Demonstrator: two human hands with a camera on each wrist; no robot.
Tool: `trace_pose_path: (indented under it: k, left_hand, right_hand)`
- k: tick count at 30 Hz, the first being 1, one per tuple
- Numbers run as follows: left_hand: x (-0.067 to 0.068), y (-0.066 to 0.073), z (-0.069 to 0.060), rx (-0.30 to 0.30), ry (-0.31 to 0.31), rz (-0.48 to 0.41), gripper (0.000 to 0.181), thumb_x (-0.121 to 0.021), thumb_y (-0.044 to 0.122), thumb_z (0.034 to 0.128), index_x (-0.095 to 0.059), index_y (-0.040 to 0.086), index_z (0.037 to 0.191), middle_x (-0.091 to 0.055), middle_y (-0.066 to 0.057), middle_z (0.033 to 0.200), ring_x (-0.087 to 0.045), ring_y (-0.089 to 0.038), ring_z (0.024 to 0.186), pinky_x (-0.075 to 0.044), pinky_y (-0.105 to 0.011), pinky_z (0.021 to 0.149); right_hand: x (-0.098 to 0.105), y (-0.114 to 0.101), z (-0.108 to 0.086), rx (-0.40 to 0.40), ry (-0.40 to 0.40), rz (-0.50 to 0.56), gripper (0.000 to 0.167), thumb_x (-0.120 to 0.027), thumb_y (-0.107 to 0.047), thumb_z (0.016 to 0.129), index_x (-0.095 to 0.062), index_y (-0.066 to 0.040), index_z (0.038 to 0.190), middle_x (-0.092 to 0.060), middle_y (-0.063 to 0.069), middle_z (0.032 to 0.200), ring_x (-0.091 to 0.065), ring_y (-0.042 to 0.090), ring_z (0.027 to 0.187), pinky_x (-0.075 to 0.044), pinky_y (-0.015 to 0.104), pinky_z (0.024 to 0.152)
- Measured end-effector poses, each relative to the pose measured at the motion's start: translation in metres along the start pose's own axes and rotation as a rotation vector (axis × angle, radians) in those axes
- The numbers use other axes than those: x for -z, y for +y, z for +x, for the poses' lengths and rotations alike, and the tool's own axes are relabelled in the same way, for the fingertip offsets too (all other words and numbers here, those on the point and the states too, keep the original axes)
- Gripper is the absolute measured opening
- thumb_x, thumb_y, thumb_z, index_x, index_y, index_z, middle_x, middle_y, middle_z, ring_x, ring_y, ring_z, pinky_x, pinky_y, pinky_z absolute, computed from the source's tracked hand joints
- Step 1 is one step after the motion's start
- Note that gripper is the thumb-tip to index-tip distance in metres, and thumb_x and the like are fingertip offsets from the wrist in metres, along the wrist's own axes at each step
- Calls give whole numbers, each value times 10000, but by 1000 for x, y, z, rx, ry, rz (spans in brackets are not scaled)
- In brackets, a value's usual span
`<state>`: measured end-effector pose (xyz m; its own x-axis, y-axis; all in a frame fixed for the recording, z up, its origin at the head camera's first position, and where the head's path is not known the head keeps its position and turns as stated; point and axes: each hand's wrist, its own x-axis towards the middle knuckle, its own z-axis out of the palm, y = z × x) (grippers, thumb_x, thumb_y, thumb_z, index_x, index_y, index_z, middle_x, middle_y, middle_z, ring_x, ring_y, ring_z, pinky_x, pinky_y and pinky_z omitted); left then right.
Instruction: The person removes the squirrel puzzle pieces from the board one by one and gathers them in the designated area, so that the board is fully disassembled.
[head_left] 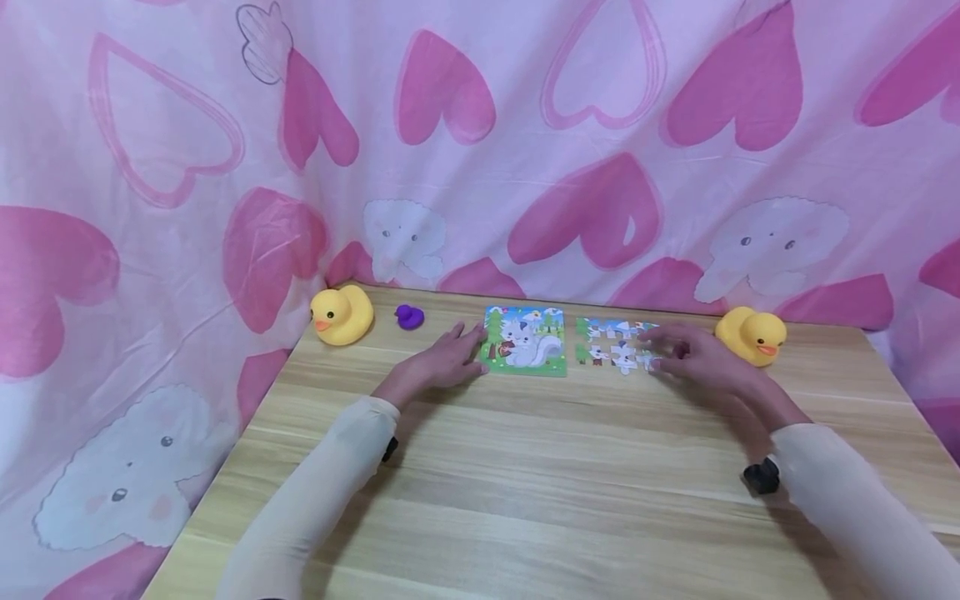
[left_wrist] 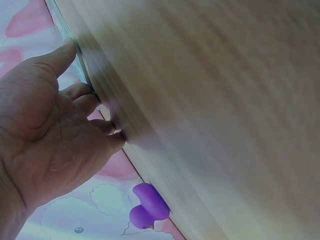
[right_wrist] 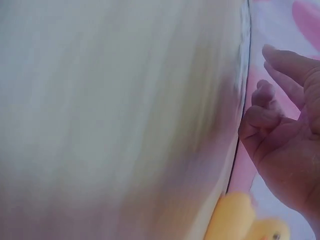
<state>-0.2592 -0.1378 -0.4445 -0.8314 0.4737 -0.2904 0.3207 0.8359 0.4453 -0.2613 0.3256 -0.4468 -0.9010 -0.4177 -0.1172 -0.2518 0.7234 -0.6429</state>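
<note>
Squirrel board [head_left: 528, 342] at 12 o'clock | left hand [head_left: 448, 357] relaxed at its 9 o'clock edge | puzzle pieces [head_left: 621, 357], 1 o'clock (two rows) | right hand [head_left: 699, 357], fingers parted, at their 3 o'clock | seemingly squaring up; next calls for light pinch

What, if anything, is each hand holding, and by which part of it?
The left hand, at the left edge of the squirrel picture, shows no grip. The right hand is at the puzzle pieces; whether it pinches any cannot be told.
</note>
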Motion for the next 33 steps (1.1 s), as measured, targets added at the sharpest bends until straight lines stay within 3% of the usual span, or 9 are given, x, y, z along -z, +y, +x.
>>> trace_pose_path:
  k: [4,8,11,16,23,29,33]
  left_hand:
    - [0,-1,0,-12,2,6,783,-535,398,1101,-134,109,1708,-49,-88,1805,32,-394,1668,-53,-568,1370]
    - [1,0,0,-19,1,18,783,-527,400,1103,-130,101,1707,-47,-96,1805,27,-402,1667,-55,-559,1373]
    - [1,1,0,-16,-2,18,780,-527,388,1102,-133,90,1705,-43,-110,1803,28,-413,1665,-57,-571,1371]
    - [1,1,0,-25,-1,23,765,-526,367,1105,-148,68,1699,-59,-130,1799,17,-428,1661,-62,-576,1370]
    - [-1,-1,2,-31,10,40,761,-540,371,1103,-176,58,1694,-82,-131,1796,0,-425,1662,-71,-567,1372]
    - [-1,-2,3,-30,2,23,758,-534,385,1105,-175,79,1698,-71,-119,1798,13,-412,1665,-57,-565,1372]
    - [-1,-4,3,-32,5,-2,753,-530,396,1101,-191,86,1697,-85,-116,1799,12,-423,1663,-47,-588,1368]
  right_hand:
    - [-10,-21,8,-15,-6,65,435,-696,-306,1034,-615,-250,1458,-630,82,1376,-545,254,995,-522,272,731]
    - [-24,-43,17,3,-41,231,421,-661,-305,1054,-609,-208,1461,-584,105,1487,-611,284,996,-578,321,719]
    - [-35,-61,26,18,-80,327,423,-655,-283,1058,-602,-190,1468,-558,114,1518,-650,312,945,-576,324,671]
    - [-56,-86,41,50,-133,400,438,-678,-199,1041,-597,-162,1470,-590,135,1484,-632,334,825,-547,306,609]
    - [-87,-108,66,110,-217,392,538,-725,-175,1005,-553,-172,1515,-566,94,1527,-639,287,867,-614,365,683]
    - [-101,-126,87,166,-257,307,513,-723,-206,1011,-579,-202,1503,-625,107,1432,-603,285,751,-560,346,606]
    - [-106,-135,98,206,-254,281,467,-705,-192,1023,-588,-153,1474,-632,86,1473,-653,283,1001,-562,332,772]
